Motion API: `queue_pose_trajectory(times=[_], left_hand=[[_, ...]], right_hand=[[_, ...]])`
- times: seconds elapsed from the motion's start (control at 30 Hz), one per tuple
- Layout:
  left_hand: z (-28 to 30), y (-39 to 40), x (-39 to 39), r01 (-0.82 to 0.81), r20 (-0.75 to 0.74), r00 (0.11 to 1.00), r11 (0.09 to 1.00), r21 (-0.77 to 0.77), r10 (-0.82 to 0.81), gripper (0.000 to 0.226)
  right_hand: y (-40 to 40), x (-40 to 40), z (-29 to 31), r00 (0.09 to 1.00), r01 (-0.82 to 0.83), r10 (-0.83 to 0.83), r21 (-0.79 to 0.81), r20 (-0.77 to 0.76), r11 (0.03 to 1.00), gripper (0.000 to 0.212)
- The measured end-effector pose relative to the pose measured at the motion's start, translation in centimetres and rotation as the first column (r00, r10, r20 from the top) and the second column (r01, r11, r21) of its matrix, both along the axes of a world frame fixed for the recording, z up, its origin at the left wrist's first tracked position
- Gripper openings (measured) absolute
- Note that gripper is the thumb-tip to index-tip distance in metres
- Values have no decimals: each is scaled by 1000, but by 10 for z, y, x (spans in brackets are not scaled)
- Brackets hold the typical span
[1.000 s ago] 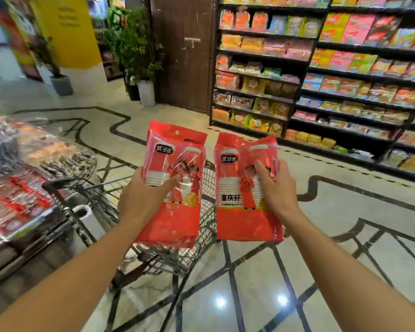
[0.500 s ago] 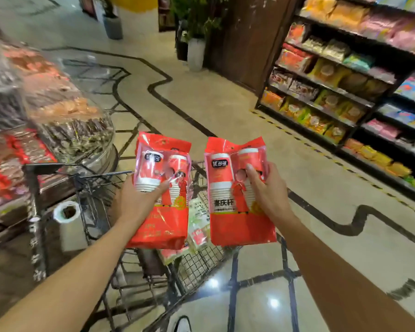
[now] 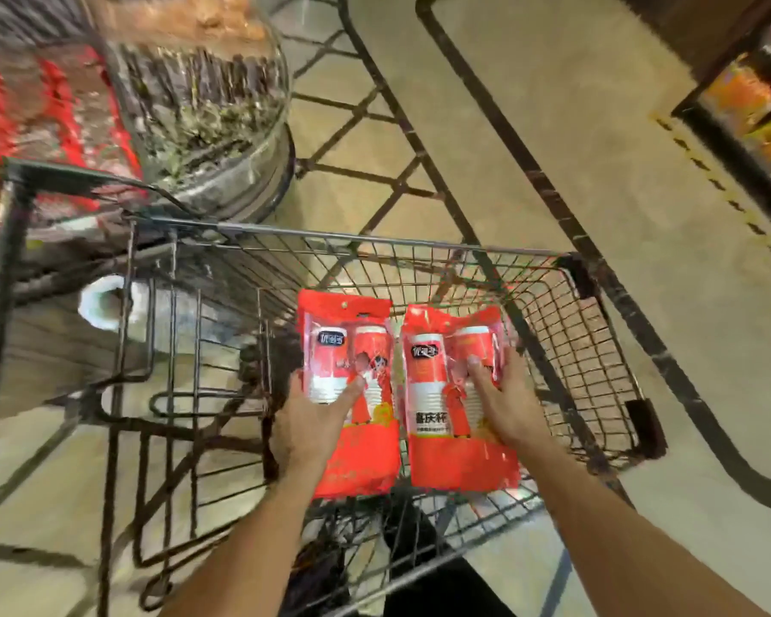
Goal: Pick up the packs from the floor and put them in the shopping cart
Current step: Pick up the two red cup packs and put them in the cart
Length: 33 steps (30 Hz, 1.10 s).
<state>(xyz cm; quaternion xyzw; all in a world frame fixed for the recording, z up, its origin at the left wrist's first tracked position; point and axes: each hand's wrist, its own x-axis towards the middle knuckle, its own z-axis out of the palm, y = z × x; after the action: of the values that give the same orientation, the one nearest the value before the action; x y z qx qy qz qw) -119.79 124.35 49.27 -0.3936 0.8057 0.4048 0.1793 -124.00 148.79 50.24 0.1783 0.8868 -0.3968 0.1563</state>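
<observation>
Two red packs of paper cups are held side by side inside the wire basket of the shopping cart (image 3: 375, 244). My left hand (image 3: 312, 420) grips the left pack (image 3: 352, 349) from its left edge, thumb across the front. My right hand (image 3: 508, 403) grips the right pack (image 3: 441, 394) from its right edge, thumb on the front. Both packs are low in the basket, between the cart's walls. I cannot tell whether they touch the basket floor.
The cart handle (image 3: 63, 180) is at the upper left. A round glass display bin (image 3: 214, 109) of snacks stands beyond the cart. A white roll (image 3: 103, 302) lies left of the basket. Store shelving (image 3: 762, 109) is at the far right. Patterned tile floor surrounds the cart.
Both hands have lowered the two packs from above the cart down into its basket. The view has tilted downward over the cart.
</observation>
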Motion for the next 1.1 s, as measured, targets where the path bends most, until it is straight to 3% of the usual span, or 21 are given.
queue_pose_trajectory(times=[0.2, 0.33, 0.43, 0.6, 0.7, 0.8, 0.9, 1.0, 1.1], left_hand=[[-82, 16, 5, 6, 191, 982, 998, -66, 7, 131], [-117, 28, 13, -37, 241, 969, 998, -55, 49, 117], [-132, 39, 19, -117, 239, 963, 992, -44, 125, 94], [-141, 60, 17, -81, 267, 957, 989, -125, 113, 98], [-126, 66, 10, -10, 338, 938, 979, -203, 80, 93], [-104, 59, 3, 63, 307, 952, 961, -268, 23, 84], [-71, 44, -3, 269, 206, 958, 872, -408, -199, 78], [-32, 26, -14, 440, 197, 896, 739, -511, -397, 77], [12, 1, -19, 489, 183, 850, 613, -621, -494, 78]], right_hand=[[5, -1, -99, 978, -47, 54, -38, 203, 998, 60], [8, -5, -145, 954, -63, 76, -55, 289, 996, 56], [12, -2, -174, 936, -120, 128, -44, 329, 992, 50], [18, -5, -187, 901, -132, 148, -68, 408, 989, 59], [17, -18, -180, 871, -208, 177, 17, 458, 978, 71], [18, -32, -162, 871, -284, 226, 70, 436, 956, 82], [11, -46, -129, 852, -474, 400, 172, 339, 864, 86], [-11, -61, -88, 742, -670, 609, 289, 280, 684, 83], [-47, -68, -44, 645, -750, 737, 353, 202, 560, 80]])
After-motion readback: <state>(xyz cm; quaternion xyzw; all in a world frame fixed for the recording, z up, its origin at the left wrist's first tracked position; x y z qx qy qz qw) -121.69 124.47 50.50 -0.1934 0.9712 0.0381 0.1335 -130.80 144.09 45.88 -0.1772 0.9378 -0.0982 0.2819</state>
